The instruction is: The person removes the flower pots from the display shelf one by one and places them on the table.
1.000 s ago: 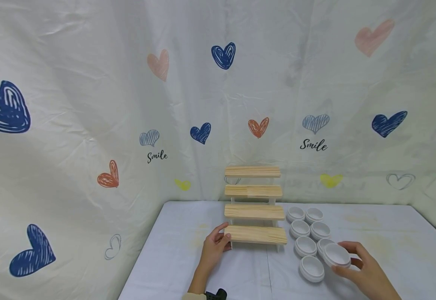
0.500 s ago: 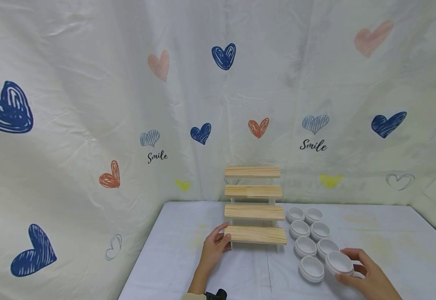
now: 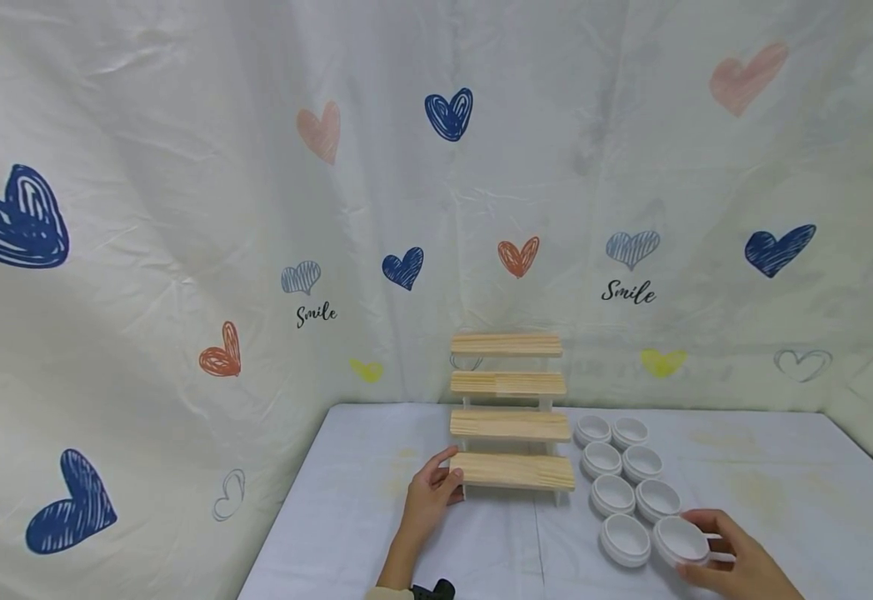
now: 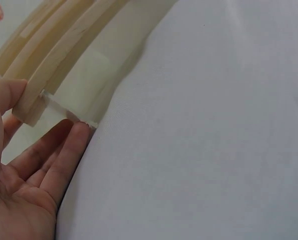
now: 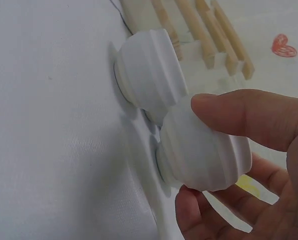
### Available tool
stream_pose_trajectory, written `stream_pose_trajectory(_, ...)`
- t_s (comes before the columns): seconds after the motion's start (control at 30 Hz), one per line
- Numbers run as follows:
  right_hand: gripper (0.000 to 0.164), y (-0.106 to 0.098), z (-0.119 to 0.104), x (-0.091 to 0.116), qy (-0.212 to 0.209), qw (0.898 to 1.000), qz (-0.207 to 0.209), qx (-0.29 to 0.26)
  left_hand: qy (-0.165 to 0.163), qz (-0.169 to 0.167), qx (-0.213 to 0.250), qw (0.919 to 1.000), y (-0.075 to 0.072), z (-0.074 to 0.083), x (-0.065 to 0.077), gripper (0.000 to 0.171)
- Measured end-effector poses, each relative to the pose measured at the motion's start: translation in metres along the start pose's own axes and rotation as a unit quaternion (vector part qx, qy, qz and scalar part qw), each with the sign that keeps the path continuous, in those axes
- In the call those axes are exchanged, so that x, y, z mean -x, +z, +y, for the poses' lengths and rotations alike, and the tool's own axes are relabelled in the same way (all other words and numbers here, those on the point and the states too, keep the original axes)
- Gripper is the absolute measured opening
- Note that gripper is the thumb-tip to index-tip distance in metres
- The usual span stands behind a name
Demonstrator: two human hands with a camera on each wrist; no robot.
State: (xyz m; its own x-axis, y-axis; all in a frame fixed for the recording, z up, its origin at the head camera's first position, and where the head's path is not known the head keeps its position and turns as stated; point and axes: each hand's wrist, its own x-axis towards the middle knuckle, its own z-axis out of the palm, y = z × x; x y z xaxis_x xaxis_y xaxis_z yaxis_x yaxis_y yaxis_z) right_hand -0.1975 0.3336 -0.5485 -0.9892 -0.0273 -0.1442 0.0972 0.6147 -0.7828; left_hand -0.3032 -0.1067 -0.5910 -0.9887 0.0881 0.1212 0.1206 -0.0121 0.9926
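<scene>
At the left end of a four-step wooden display stand's lowest board (image 3: 511, 472), my left hand (image 3: 427, 497) pinches the board's corner, thumb on top. The left wrist view shows the thumb on the wood (image 4: 36, 102) and the other fingers below, by the stand's white side support. My right hand (image 3: 740, 557) holds a small white ribbed bowl (image 3: 680, 538) between thumb and fingers, at the near right end of two rows of matching bowls. Seen from the right wrist, that bowl (image 5: 203, 150) stands upright at the cloth, close beside another bowl (image 5: 151, 70).
Several white bowls (image 3: 613, 495) stand in two columns right of the stand. A white cloth (image 3: 331, 533) covers the table. Behind hangs a white curtain (image 3: 406, 183) printed with hearts, close to the stand's back. A dark wrist strap (image 3: 434, 588) shows at the left forearm.
My right hand has brought its bowl down and toward me, from overlapping the bowl behind it to the front of the right column. The left hand stays on the stand.
</scene>
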Motion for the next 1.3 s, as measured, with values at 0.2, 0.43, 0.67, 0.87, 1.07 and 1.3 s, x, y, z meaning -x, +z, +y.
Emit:
stream_pose_trajectory(0.2,0.074,0.003,0.008,-0.001,-0.022,1.000,-0.017,-0.015,-0.004,-0.001,-0.012,0.9999,-0.001,-0.001,0.000,0.046)
stream_pose_trajectory(0.43,0.074,0.005,0.008,-0.001,-0.028,0.999,-0.022,-0.013,-0.009,-0.001,-0.018,0.9998,-0.003,-0.001,0.001,0.046)
stream_pose_trajectory(0.67,0.077,0.006,0.008,-0.006,-0.001,0.999,-0.036,-0.008,-0.006,0.000,-0.012,0.9999,-0.002,-0.002,0.000,0.047)
stream_pose_trajectory(0.87,0.078,0.004,0.009,-0.007,0.005,0.999,-0.034,-0.004,0.002,-0.003,-0.012,0.9999,0.000,-0.002,-0.002,0.048)
stream_pose_trajectory(1.07,0.081,0.004,0.008,-0.009,0.008,1.000,-0.020,0.002,0.013,-0.004,-0.020,0.9997,0.001,0.001,-0.006,0.048)
stream_pose_trajectory(1.3,0.082,0.008,0.016,-0.007,0.015,0.999,-0.034,-0.034,-0.003,-0.004,-0.017,0.9998,-0.001,0.000,-0.001,0.048)
